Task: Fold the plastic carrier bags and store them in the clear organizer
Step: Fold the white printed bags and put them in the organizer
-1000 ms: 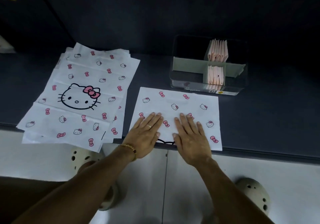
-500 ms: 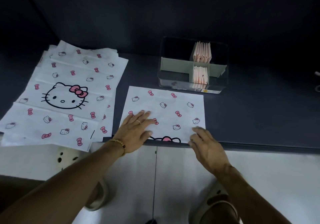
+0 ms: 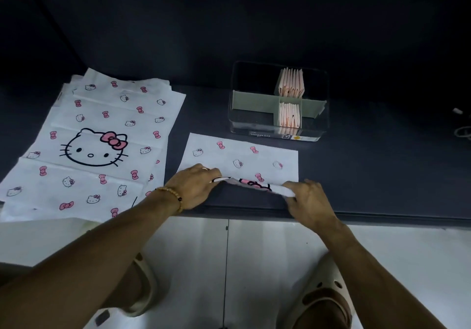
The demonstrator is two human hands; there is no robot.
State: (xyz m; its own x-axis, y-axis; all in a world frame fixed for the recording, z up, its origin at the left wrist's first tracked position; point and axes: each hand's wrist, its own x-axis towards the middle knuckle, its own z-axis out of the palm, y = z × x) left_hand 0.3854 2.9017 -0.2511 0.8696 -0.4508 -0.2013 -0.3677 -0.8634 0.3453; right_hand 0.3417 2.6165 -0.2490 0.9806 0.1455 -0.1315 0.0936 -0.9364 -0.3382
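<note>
On the dark table (image 3: 369,170) a white carrier bag (image 3: 242,158) with pink bows lies flat just in front of the clear organizer (image 3: 279,102). Its near edge is lifted and rolled away from the person. The left hand (image 3: 193,184) pinches that edge at the left corner, and the right hand (image 3: 307,201) grips it at the right corner. Folded pink bags (image 3: 291,84) stand upright in two compartments of the organizer. A stack of unfolded bags (image 3: 102,145) lies to the left, overhanging the table's front edge.
</note>
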